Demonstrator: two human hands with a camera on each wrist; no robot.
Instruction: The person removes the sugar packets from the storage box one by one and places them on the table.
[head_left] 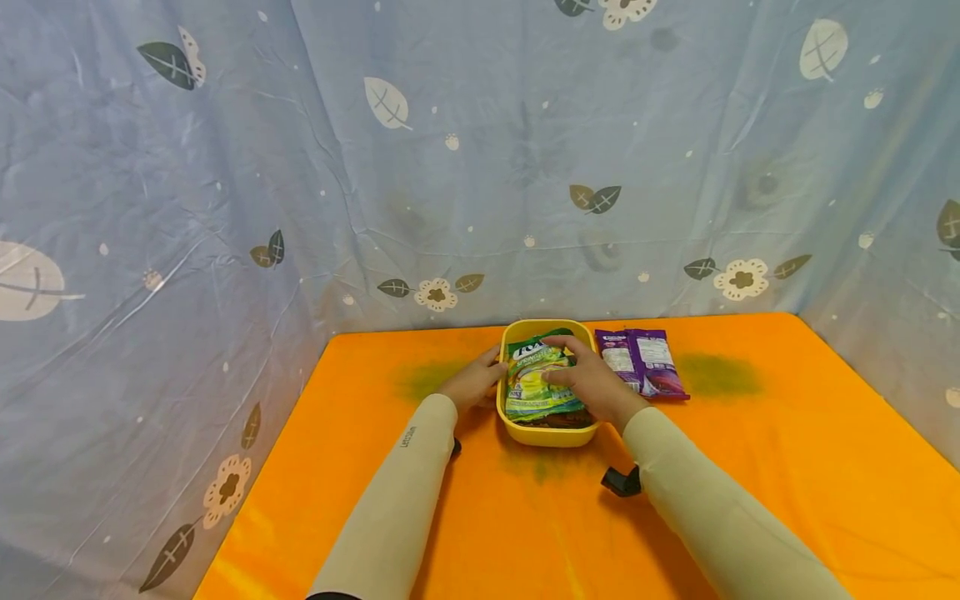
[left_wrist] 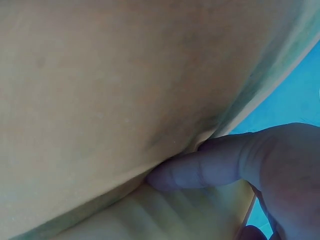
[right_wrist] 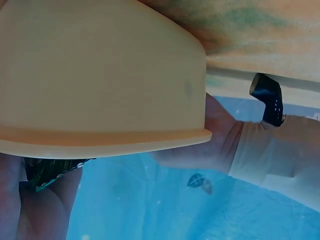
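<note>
A yellow tub (head_left: 551,437) stands on the orange cloth, its side filling much of both wrist views. My left hand (head_left: 472,381) grips its left wall, the thumb (left_wrist: 200,170) at the rim and the other fingers mostly hidden outside. In the tub lies a green and yellow snack packet (head_left: 528,387), tilted over something dark brown (head_left: 558,419). My right hand (head_left: 588,379) reaches over the right rim and holds the packet, thumb and fingers spread on its upper right part. Between those fingers, a dark green corner of the packet (right_wrist: 47,172) shows in the right wrist view.
Two purple snack packets (head_left: 652,362) lie side by side just right of the tub, close to the right hand. A patterned blue curtain (head_left: 525,167) rises behind the table and along both sides. Black wrist mounts (head_left: 621,481) hang under the forearms.
</note>
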